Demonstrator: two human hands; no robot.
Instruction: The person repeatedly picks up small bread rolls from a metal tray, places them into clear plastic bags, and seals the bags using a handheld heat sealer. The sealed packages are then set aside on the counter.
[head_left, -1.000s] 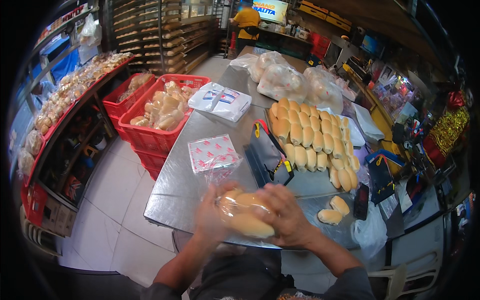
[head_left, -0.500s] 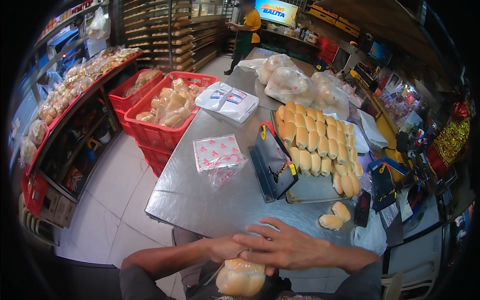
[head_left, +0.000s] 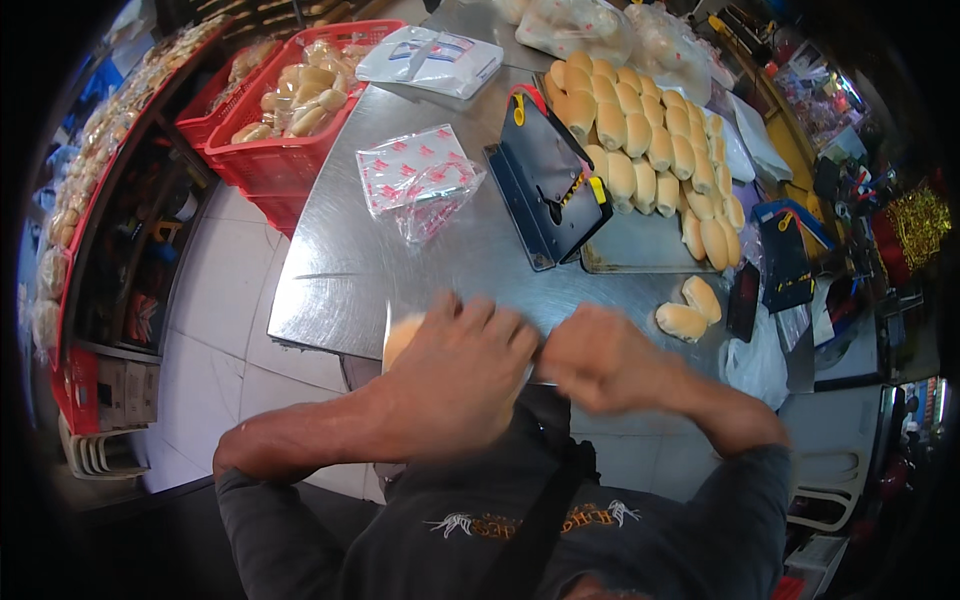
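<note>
Both hands meet above the near edge of the steel table, blurred by motion. My left hand [head_left: 455, 355] is curled, its knuckles facing away from me, over a clear plastic bag of bread rolls [head_left: 402, 335] that shows just left of the fingers. Most of that bag is hidden behind the hand. Close beside it, my right hand [head_left: 608, 358] is closed in a fist; what lies inside cannot be made out. Two loose bread rolls [head_left: 690, 310] lie beyond the right wrist. Rows of golden rolls [head_left: 655, 140] are stacked on a metal tray [head_left: 640, 248].
A dark blue metal stand [head_left: 548, 190] with yellow and red parts stands left of the tray. Packs of plastic bags [head_left: 415, 170] lie on the steel table [head_left: 330, 285]. Red crates [head_left: 285, 160] of bagged bread stand at the left. A black handheld device [head_left: 743, 300] lies right.
My view has tilted down toward my body. The hands have drawn apart from their overlap and closed, and the bagged rolls have moved from below them to the left of my left hand.
</note>
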